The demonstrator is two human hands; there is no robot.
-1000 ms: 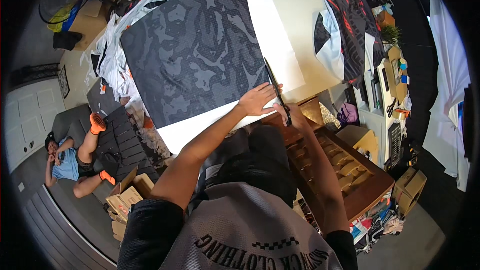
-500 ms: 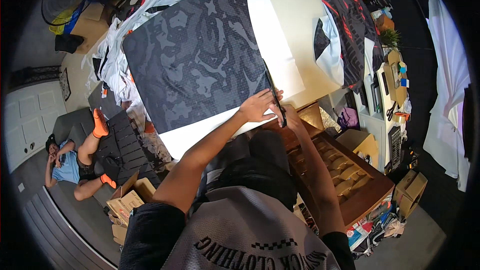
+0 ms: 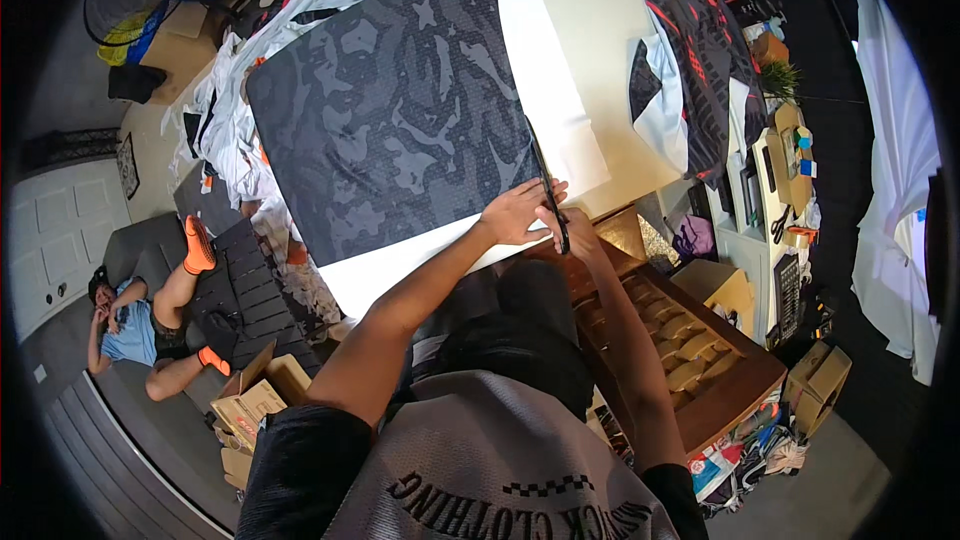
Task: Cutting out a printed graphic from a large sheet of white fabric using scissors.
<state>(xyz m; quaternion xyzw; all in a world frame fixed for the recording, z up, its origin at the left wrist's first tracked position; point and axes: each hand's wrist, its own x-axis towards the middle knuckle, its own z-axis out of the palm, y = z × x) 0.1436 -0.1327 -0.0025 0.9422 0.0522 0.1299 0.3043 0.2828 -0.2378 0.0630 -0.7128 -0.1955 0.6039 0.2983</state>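
Observation:
A dark grey patterned fabric [image 3: 390, 120] lies over white paper [image 3: 545, 60] on a pale tabletop [image 3: 605, 10]. My left hand [image 3: 515, 210] rests flat with fingers apart on the fabric's lower right corner and the paper. My right hand [image 3: 573, 228] grips black scissors [image 3: 550, 198], their long blades lying along the fabric's right edge. Part of the scissors' handle is hidden in my fingers.
Black and red garments [image 3: 700, 70] lie at the table's right, white cloth [image 3: 230, 115] at its left. A wooden woven-seat chair [image 3: 730, 370] stands below right. A person [image 3: 130, 330] lounges on a grey sofa, left. A white shelf [image 3: 750, 220] and boxes [image 3: 815, 385] stand at right.
My hands and the scissors have shifted slightly downward in the picture along with the table. My left hand stays on the fabric, my right still on the scissors.

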